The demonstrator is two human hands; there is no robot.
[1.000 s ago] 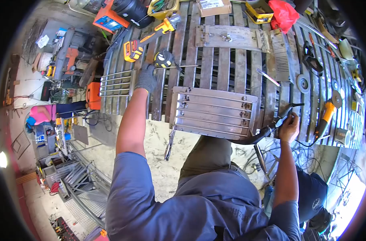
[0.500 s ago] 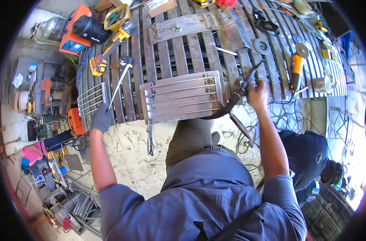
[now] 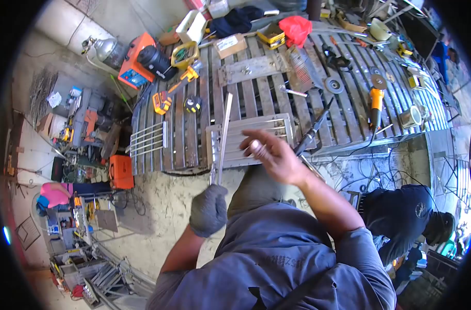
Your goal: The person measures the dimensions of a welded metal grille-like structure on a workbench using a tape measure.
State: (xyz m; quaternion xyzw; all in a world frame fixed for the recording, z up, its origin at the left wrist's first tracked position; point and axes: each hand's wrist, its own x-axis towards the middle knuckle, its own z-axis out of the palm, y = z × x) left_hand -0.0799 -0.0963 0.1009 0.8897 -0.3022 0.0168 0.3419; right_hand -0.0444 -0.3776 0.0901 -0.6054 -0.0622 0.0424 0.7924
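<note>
My left hand (image 3: 208,211), in a dark grey glove, is closed around the lower end of a thin metal bar (image 3: 225,129) that points up over the bench edge. Bare and with its fingers spread, my right hand (image 3: 271,154) hovers above a rectangular metal frame with rods (image 3: 256,125) and holds nothing. Just right of that hand, a dark welding torch (image 3: 310,135) lies on the slats. A smaller rod grille (image 3: 148,140) rests at the bench's left end, and a tape measure (image 3: 192,104) sits behind the bar.
On the slatted bench (image 3: 183,150) are a yellow drill (image 3: 190,73), a perforated plate (image 3: 302,70), a grinding disc (image 3: 334,85) and an angle grinder (image 3: 376,106). An orange welding machine (image 3: 137,62) stands at the back left. Another person (image 3: 400,217) bends down at the right.
My left hand has moved right and toward my body with the bar, away from the tape measure. My right hand has let go of the torch, moved left and spread its fingers.
</note>
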